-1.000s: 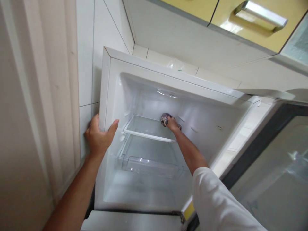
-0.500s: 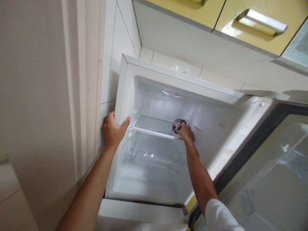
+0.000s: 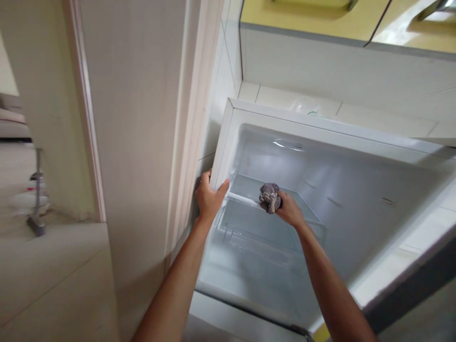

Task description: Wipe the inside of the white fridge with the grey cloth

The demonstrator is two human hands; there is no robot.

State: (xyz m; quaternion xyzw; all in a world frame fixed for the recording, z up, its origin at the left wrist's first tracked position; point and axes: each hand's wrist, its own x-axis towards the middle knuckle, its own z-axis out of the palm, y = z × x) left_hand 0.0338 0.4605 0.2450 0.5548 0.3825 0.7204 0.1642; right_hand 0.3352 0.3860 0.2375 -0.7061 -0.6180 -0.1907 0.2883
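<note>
My left hand [image 3: 211, 195] grips the left side edge of the white refrigerator [image 3: 221, 142], its thumb on the front frame and its fingers wrapped round the outer side, partly hidden. Inside the open compartment, my right hand [image 3: 289, 209] holds a bunched grey-purple cloth [image 3: 270, 197]. The cloth is in front of the glass shelf [image 3: 245, 186], near its white front edge; whether it touches the shelf I cannot tell. Below is a second clear level with a transparent drawer front [image 3: 261, 249].
The open refrigerator door [image 3: 416, 280] stands at the lower right. Yellow cabinets [image 3: 313, 16] hang above. A pale door frame [image 3: 192, 118] runs close along the left side. Farther left, a broom-like tool [image 3: 36, 199] stands on the floor.
The view has turned left. My right hand has drawn the cloth from the shelf's right end, by the side wall, leftward and toward the front. My left hand keeps its hold.
</note>
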